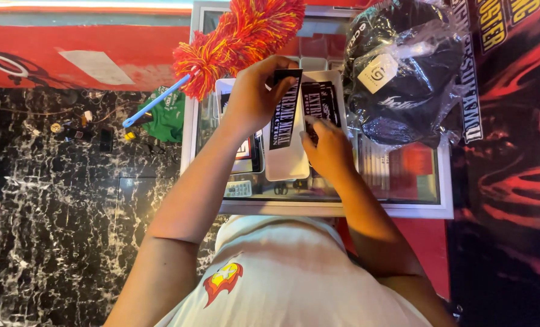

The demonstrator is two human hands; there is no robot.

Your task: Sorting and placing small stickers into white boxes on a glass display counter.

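Two black printed stickers are in play: the left hand pinches one long black sticker upright above a white tray, and the right hand presses fingertips on a second black sticker just beyond it. A loose pinch could drop the strip; the feather duster just past the left hand could get bumped.

Right hand perhaps pinching stickers — fingers hidden.

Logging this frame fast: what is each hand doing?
Left hand: closed, holding a black sticker strip.
Right hand: fingers on a black sticker, grip unclear.
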